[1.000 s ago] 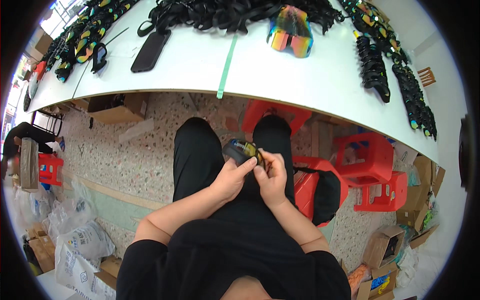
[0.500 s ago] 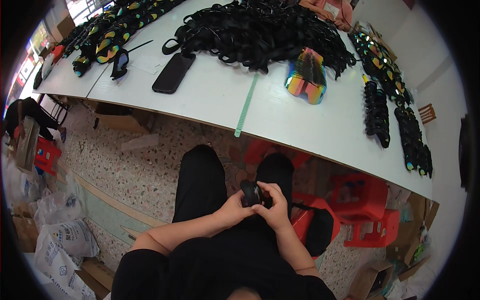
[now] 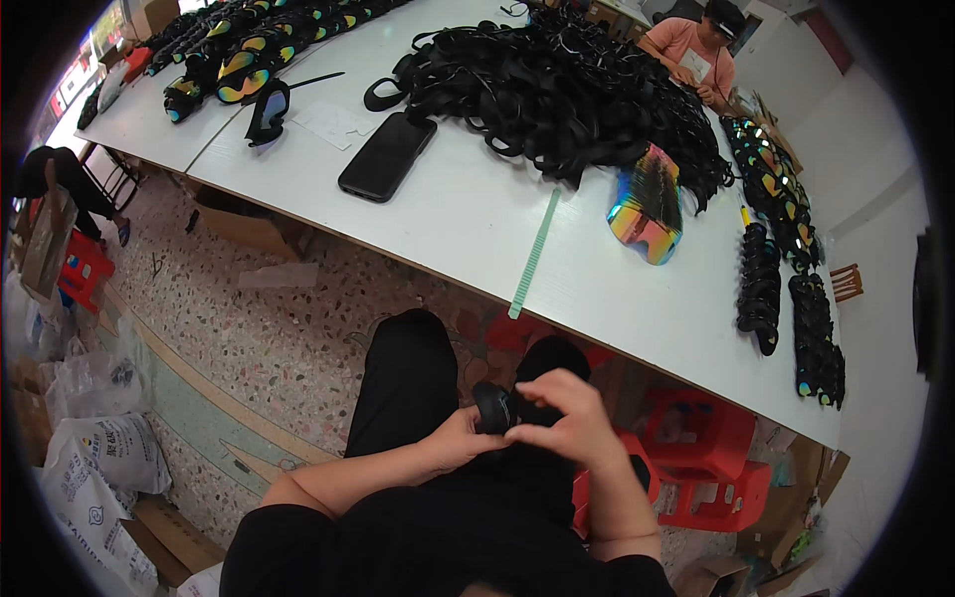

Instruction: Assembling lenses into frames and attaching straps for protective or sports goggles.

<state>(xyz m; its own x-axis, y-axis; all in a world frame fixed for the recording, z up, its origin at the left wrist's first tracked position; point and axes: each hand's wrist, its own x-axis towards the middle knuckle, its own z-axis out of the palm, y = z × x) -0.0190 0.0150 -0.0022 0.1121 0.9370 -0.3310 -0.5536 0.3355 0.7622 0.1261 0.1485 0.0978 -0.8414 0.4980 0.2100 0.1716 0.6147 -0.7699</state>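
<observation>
Over our lap, we're gripping a small black part (image 3: 492, 406) with the left hand (image 3: 460, 445) while the right hand (image 3: 572, 423) is clamping its other end, below the desk (image 3: 477, 214).

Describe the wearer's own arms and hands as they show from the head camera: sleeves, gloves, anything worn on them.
Both forearms are bare, coming out of short black sleeves at the upper arms, which match the black top. The left hand and right hand are bare too: no gloves. No ring, watch or wristband shows on either, though parts of the fingers and wrists are hidden.
</observation>
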